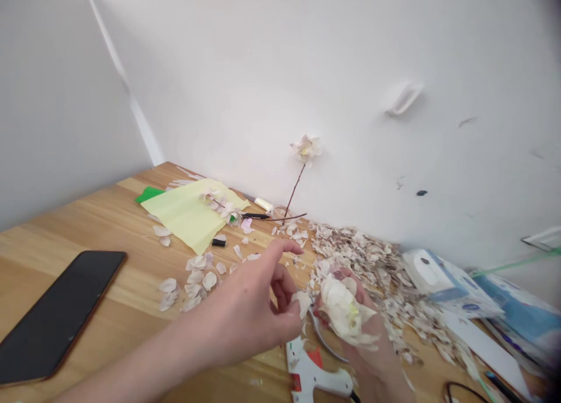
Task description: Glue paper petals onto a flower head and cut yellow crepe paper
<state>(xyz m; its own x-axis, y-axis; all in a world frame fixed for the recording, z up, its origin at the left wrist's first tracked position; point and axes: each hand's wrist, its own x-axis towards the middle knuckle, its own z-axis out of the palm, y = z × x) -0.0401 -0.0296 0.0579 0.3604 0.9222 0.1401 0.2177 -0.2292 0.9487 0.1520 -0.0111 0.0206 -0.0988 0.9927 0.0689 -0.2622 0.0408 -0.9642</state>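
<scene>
White flower: held in the right hand, above and to the right of the glue gun, petals spread over the fingers. Right grip — closed around the flower, finger contact partly hidden by petals. Left hand: above and to the left of the glue gun, thumb and fingers pinching a petal just beside the flower, index finger raised and bent.

Room to the right of the glue gun is tight: a petal heap lies beyond and to the right of it, with a white-and-blue box farther right. To its left, open wood runs toward the phone. The far edge of the surface meets the wall — a stemmed flower stands there, beyond the glue gun.
</scene>
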